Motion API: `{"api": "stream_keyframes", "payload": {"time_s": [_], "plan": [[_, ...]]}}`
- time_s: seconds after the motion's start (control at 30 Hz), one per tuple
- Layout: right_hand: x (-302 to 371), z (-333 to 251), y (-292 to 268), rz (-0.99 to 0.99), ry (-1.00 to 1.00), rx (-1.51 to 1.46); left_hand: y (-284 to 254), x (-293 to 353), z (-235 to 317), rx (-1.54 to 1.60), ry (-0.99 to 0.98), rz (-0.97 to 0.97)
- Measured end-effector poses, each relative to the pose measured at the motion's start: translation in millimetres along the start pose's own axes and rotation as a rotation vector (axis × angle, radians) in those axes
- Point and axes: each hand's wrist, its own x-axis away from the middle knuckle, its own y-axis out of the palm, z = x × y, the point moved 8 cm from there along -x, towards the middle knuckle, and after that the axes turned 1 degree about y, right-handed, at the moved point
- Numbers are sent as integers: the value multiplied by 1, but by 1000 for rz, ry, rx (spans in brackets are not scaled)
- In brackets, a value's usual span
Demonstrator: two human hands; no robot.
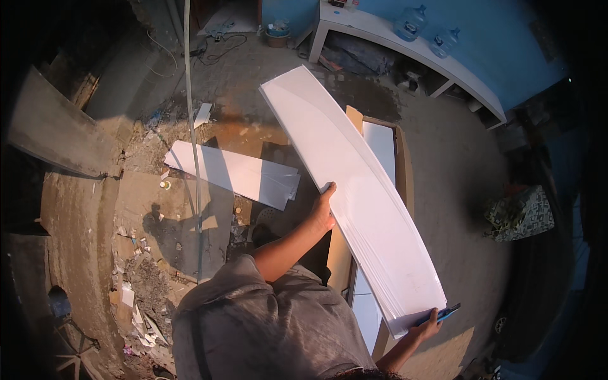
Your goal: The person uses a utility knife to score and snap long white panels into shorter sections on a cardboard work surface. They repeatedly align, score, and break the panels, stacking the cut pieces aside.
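Note:
A long white panel (373,209) with a glossy, film-like surface lies slantwise across my front, raised over an open cardboard box (406,174). My left hand (325,206) is closed on the panel's left edge near its middle, thumb on the top face. At the near right corner, my right hand (428,325) is closed around a blue utility knife (447,313) and also touches the panel's end. The fingers beneath the panel are hidden. Further white panels (379,147) lie inside the box, partly covered by the raised one.
Several white strips (231,172) lie stacked on the floor to the left. A thin upright pole (192,114) stands beyond them, near rubble and scraps (142,297). A white counter (380,38) with water bottles (411,23) runs along the blue wall. A patterned bundle (522,214) sits at right.

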Motion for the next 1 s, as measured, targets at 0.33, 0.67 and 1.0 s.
{"api": "stream_keyframes", "payload": {"time_s": [0.33, 0.67, 1.0], "plan": [[76, 55, 414, -477, -18, 128, -336, -120, 176, 242, 314, 727], [302, 187, 690, -706, 253, 358, -517, -160, 366, 190, 513, 873], [351, 171, 743, -882, -57, 689, -546, -136, 301, -292, 283, 1275]]}}
